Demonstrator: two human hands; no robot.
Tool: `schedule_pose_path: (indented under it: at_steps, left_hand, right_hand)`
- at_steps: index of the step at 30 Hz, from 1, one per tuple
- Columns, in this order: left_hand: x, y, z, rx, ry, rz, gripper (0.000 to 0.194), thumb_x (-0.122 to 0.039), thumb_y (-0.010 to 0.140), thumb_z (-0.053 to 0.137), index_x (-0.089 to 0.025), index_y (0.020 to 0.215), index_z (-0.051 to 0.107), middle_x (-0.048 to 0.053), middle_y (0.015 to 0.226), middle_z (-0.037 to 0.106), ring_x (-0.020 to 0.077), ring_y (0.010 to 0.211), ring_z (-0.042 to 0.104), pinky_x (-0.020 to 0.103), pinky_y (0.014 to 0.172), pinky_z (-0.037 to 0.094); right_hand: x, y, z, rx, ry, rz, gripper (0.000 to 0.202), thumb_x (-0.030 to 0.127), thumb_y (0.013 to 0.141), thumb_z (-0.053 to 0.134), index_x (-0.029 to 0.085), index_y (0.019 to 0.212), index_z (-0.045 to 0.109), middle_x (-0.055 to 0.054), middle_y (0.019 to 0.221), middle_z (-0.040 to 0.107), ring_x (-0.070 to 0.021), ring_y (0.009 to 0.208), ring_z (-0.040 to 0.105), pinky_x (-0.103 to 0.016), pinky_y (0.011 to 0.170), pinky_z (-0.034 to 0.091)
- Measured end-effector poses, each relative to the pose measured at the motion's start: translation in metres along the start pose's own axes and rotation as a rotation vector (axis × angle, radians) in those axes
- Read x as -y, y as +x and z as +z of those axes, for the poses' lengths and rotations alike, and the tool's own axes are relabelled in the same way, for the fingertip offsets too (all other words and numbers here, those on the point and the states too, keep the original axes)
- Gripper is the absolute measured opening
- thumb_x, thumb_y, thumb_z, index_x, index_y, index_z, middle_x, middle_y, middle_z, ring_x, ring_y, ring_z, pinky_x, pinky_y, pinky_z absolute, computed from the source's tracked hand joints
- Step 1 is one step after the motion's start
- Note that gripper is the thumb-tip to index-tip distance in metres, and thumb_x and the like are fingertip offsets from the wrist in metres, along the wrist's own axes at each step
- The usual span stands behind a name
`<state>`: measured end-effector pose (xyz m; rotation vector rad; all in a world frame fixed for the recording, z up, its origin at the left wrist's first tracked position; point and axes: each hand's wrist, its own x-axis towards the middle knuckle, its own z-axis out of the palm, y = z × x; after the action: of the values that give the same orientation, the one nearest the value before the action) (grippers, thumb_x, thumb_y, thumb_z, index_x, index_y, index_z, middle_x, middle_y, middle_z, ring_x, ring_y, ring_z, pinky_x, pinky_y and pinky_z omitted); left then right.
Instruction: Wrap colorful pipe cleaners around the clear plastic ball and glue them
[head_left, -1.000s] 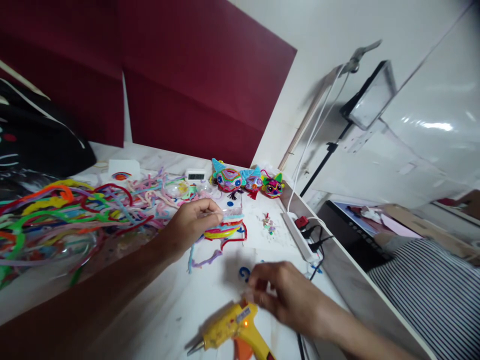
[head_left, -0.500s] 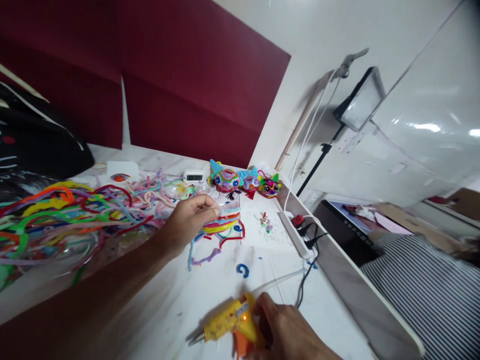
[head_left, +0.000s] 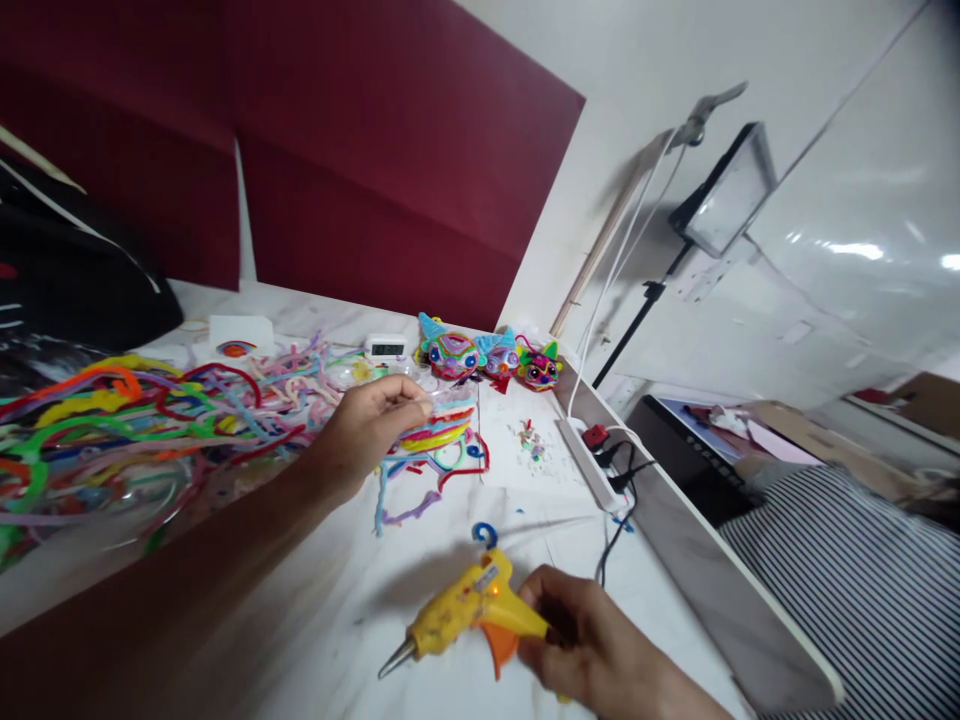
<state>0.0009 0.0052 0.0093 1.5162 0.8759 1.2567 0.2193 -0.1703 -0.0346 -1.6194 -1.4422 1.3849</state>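
My right hand [head_left: 581, 630] is closed around the handle end of a yellow hot glue gun [head_left: 461, 605] with an orange trigger. Its metal nozzle points down and left, and its small light glows orange. My left hand [head_left: 382, 420] pinches the edge of a clear plastic piece [head_left: 444, 400] banded with blue, red, pink and yellow pipe cleaners. Part of that piece is hidden behind the fingers. Below it on the table lie a lilac and light-blue pipe cleaner [head_left: 412, 512] and a red one [head_left: 486, 455]. A curled blue pipe cleaner [head_left: 485, 535] lies just beyond the glue gun.
A heap of coloured pipe cleaners [head_left: 150, 420] covers the left of the table. Three decorated animal heads [head_left: 454, 355] and a small digital clock [head_left: 386, 347] stand at the back. A white power strip [head_left: 592, 465] with cords runs along the right edge. Striped fabric [head_left: 847, 580] shows beyond.
My right hand has raised the glue gun off the table, its shadow now apart from it. My left hand has shifted slightly, tilting the banded clear piece.
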Motion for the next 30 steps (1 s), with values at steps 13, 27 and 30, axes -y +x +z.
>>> schedule_pose_path:
  at_steps: [13,27,30]
  left_hand:
    - [-0.002,-0.009,0.006,0.104,-0.023,-0.044,0.018,-0.033,0.072,0.067,-0.016,0.068,0.062,-0.005,0.061,0.054,0.0126,0.061,0.049,0.023,0.057,0.035]
    - [-0.003,-0.013,0.006,0.274,0.07,-0.017,0.02,-0.036,0.08,0.062,-0.016,0.075,0.062,-0.005,0.064,0.051,0.0118,0.061,0.045,0.023,0.055,0.031]
    - [-0.004,-0.015,0.006,0.264,0.075,-0.018,0.019,-0.035,0.08,0.062,-0.016,0.077,0.062,-0.004,0.065,0.052,0.0122,0.063,0.046,0.022,0.056,0.033]
  right_hand:
    - [0.033,0.008,-0.025,-0.572,0.172,-0.367,0.035,0.044,0.075,0.078,0.026,0.1,0.061,-0.004,0.097,0.066,-0.0214,0.087,0.062,-0.025,0.061,0.048]
    - [0.029,0.03,-0.019,-0.583,0.134,-0.578,0.033,0.03,0.087,0.067,0.028,0.114,0.047,-0.006,0.1,0.074,-0.0164,0.071,0.067,-0.022,0.048,0.051]
    - [0.026,0.032,-0.019,-0.561,0.127,-0.591,0.036,0.027,0.087,0.067,0.028,0.115,0.045,-0.007,0.102,0.075,-0.0167,0.071,0.069,-0.023,0.05,0.054]
